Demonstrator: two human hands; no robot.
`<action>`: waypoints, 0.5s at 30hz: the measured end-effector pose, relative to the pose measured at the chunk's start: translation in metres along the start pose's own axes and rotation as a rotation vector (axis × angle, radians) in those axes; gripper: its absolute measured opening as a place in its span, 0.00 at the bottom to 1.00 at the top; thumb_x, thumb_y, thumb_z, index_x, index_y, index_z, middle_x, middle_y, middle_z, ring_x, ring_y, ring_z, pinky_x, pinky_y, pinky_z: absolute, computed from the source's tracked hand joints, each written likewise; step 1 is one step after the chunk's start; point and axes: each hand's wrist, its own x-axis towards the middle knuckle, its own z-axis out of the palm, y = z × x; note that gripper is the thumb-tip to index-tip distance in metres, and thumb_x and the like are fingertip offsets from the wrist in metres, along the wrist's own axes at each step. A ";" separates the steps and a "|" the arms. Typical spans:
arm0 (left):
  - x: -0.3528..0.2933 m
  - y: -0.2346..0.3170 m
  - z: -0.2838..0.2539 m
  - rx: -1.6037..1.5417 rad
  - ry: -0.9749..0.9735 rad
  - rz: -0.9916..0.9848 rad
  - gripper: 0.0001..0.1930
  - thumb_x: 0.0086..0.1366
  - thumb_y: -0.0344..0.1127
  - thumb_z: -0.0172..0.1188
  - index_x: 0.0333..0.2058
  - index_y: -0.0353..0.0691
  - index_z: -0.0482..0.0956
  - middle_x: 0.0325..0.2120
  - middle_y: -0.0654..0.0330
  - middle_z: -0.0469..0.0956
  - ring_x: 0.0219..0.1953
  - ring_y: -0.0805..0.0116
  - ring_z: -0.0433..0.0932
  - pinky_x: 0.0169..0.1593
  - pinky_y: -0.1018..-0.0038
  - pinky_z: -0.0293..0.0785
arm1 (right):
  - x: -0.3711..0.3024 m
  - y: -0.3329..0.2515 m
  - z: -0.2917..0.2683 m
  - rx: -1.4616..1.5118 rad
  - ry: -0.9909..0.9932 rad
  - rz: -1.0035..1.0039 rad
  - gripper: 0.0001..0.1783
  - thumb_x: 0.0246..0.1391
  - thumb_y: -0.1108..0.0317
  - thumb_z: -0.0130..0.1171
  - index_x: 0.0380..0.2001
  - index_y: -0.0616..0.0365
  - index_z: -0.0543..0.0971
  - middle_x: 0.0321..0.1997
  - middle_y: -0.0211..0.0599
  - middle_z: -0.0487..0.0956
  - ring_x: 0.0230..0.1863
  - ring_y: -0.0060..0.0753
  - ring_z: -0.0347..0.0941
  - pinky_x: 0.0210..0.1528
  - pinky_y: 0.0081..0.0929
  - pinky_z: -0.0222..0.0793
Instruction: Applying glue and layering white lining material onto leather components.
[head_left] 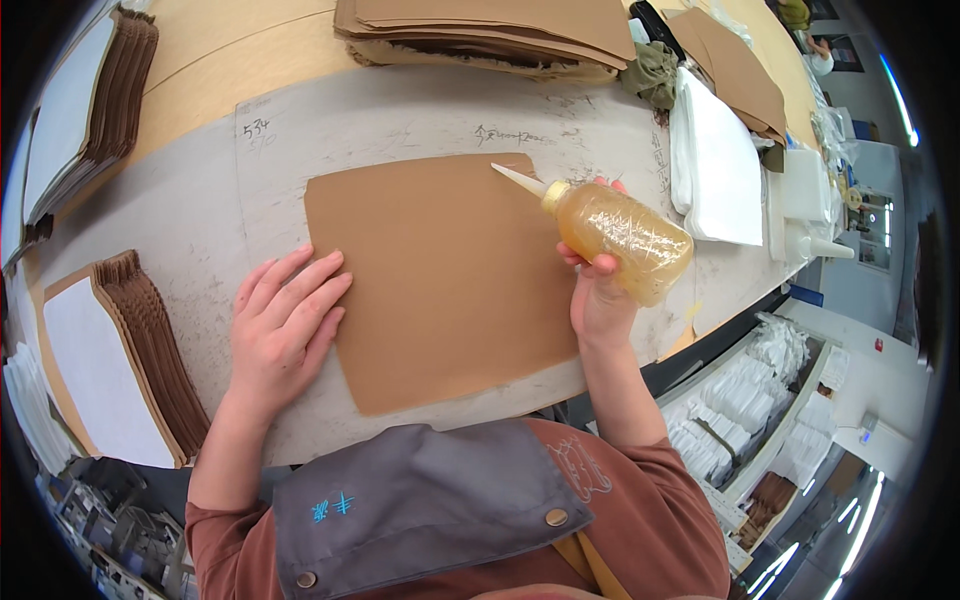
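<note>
A flat brown sheet point(440, 300), which looks like leather or card, lies on the pale work board in front of me. My left hand point(290, 320) rests at its left edge, fingers stretched out and fingertips on the sheet. In my right hand point(605, 290) is a squeeze bottle point(625, 240) of amber liquid, probably glue, with a yellowish cap and a long pointed nozzle. The bottle is tilted, its nozzle tip over the sheet's far right part. Whether the tip touches the sheet I cannot tell.
A thick stack of brown sheets point(480, 30) lies at the far side. Stacks of brown pieces topped with white point(110, 370) stand along the left. Folded white cloth point(715, 160) and a crumpled olive rag point(652, 75) lie at the right. Beyond the table's right edge, a rack point(740, 420) holds white bundles.
</note>
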 end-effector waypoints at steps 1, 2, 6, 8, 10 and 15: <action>0.000 -0.001 0.000 0.003 0.000 -0.006 0.16 0.58 0.28 0.66 0.46 0.41 0.83 0.53 0.59 0.81 0.59 0.55 0.75 0.62 0.58 0.67 | 0.000 0.000 0.003 0.002 -0.006 0.003 0.60 0.40 0.44 0.80 0.70 0.61 0.60 0.69 0.40 0.68 0.59 0.32 0.74 0.48 0.24 0.79; 0.000 -0.001 0.000 -0.011 0.007 0.001 0.16 0.58 0.28 0.66 0.46 0.41 0.83 0.52 0.60 0.81 0.59 0.55 0.75 0.61 0.58 0.67 | 0.000 0.000 0.007 0.007 -0.014 0.007 0.60 0.40 0.45 0.80 0.70 0.61 0.59 0.70 0.40 0.67 0.59 0.32 0.74 0.48 0.24 0.79; 0.000 -0.003 0.000 -0.041 0.018 0.010 0.15 0.57 0.28 0.67 0.46 0.42 0.84 0.52 0.61 0.82 0.59 0.55 0.76 0.61 0.59 0.68 | 0.001 0.004 0.020 0.026 -0.063 0.001 0.60 0.41 0.48 0.80 0.71 0.60 0.58 0.71 0.41 0.66 0.61 0.34 0.72 0.48 0.25 0.80; -0.001 -0.004 -0.001 -0.043 0.020 0.006 0.16 0.57 0.28 0.67 0.46 0.42 0.84 0.52 0.61 0.82 0.59 0.55 0.76 0.61 0.59 0.68 | 0.002 0.005 0.026 0.031 -0.091 0.010 0.60 0.41 0.49 0.80 0.71 0.60 0.58 0.71 0.42 0.66 0.62 0.34 0.72 0.49 0.26 0.81; -0.002 -0.005 -0.001 -0.045 0.022 0.005 0.16 0.57 0.28 0.67 0.46 0.42 0.84 0.52 0.62 0.82 0.59 0.56 0.76 0.61 0.59 0.68 | 0.002 0.005 0.031 0.035 -0.118 0.017 0.60 0.41 0.50 0.80 0.71 0.61 0.58 0.71 0.42 0.66 0.63 0.35 0.71 0.49 0.27 0.81; -0.003 -0.006 -0.002 -0.053 0.002 -0.002 0.16 0.57 0.29 0.67 0.46 0.44 0.84 0.52 0.63 0.81 0.59 0.58 0.76 0.62 0.59 0.67 | 0.004 0.008 0.053 -0.087 -0.123 0.022 0.65 0.34 0.39 0.80 0.71 0.58 0.59 0.72 0.39 0.65 0.55 0.29 0.74 0.40 0.21 0.74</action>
